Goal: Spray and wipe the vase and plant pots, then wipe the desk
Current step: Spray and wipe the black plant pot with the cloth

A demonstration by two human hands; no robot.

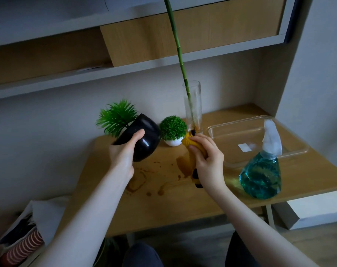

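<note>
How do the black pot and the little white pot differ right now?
The black pot is lifted and tilted in the left hand; the white pot stands upright on the desk, untouched. The black pot looks clearly larger and glossy dark; the white pot is small and pale. The black pot carries spiky fronds, the white pot a rounded green ball. Both hold green plants. The right hand grips the yellow cloth between them.
</note>
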